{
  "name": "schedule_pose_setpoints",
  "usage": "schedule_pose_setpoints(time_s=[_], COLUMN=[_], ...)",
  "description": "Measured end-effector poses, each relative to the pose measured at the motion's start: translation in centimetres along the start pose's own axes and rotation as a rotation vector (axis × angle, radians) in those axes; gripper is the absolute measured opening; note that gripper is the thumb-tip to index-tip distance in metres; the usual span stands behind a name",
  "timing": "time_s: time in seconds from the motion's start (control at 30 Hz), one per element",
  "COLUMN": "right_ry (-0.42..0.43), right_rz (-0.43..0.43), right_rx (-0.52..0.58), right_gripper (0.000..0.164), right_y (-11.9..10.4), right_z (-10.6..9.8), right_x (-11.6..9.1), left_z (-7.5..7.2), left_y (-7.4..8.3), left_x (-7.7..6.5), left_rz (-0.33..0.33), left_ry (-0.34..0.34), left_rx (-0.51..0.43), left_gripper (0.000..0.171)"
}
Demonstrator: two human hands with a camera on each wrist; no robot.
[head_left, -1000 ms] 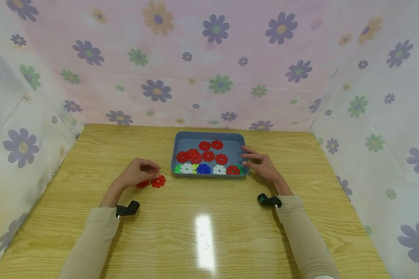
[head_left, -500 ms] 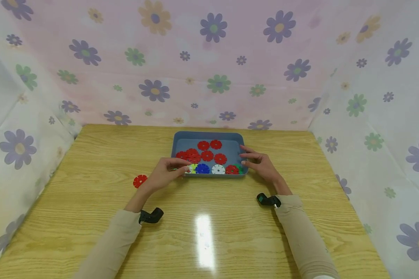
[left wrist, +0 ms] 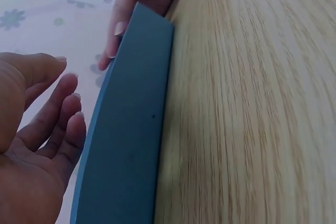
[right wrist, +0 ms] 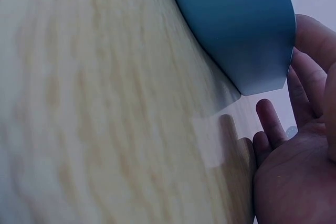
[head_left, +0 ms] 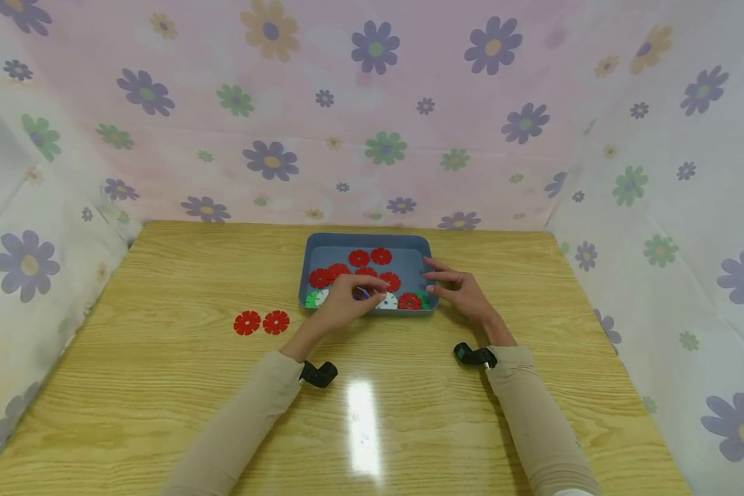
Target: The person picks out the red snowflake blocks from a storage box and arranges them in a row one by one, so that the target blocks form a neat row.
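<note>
Flower-printed cloth (head_left: 304,89) walls in a wood-grain desk (head_left: 446,427) on three sides. From the head view, the white disc (head_left: 391,304) lies in the tray just beside the fingertips of the left hand (head_left: 339,304), with the blue disc (head_left: 361,294) partly hidden beneath that hand. Its thumb and index finger are curved with their tips near each other; they seem to hold nothing, though whether they touch a disc is hard to tell. The right hand (head_left: 465,295) rests at the right rim of the grey-blue tray (head_left: 412,260), fingers spread and reaching over it. Red discs (head_left: 381,256) lie flat inside, with green, white and blue ones along the near wall. Two more red discs sit side by side on the desk, left of the tray.

In the left wrist view, the left hand's fingers are loosely bent above the tray's outer wall

Right wrist view: the right hand's fingers, fairly straight, meet the tray's end wall
</note>
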State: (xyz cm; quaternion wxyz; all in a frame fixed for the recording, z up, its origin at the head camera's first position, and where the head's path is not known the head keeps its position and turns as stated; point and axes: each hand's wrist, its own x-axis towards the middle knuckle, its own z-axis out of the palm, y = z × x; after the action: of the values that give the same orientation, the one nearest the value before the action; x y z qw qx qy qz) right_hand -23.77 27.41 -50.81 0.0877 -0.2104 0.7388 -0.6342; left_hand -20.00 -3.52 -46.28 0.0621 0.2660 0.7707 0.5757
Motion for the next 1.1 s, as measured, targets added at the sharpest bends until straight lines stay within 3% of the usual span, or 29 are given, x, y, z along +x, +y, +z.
schedule_pose_setpoints(time_s=[0.27,0.47,0.8,1.1], right_ry=[0.005,0.001,-0.011,0.0], right_rz=[-0.002,-0.009,-0.028,-0.009], right_rx=[-0.013,-0.014,-0.021,-0.006], right_gripper=[0.036,0.037,0.037,0.041], right_y=[0.0,-0.1,0.0,0.1], right_z=[0.1,0.1,0.1,0.1], right_x=[0.0,-0.1,0.1,0.0], left_z=[1.7,2.2,2.3,2.9], left_y=[-1.0,-1.5,-1.0,-1.1], left_x=[2.3,3.4,3.5,3.5], left_rz=[0.008,-0.045,-0.145,-0.136], left_ry=[-0.057,-0.124,-0.162,-0.14], left_rx=[0.066,0.119,0.182,0.192], left_gripper=[0.032,0.042,0.043,0.032])
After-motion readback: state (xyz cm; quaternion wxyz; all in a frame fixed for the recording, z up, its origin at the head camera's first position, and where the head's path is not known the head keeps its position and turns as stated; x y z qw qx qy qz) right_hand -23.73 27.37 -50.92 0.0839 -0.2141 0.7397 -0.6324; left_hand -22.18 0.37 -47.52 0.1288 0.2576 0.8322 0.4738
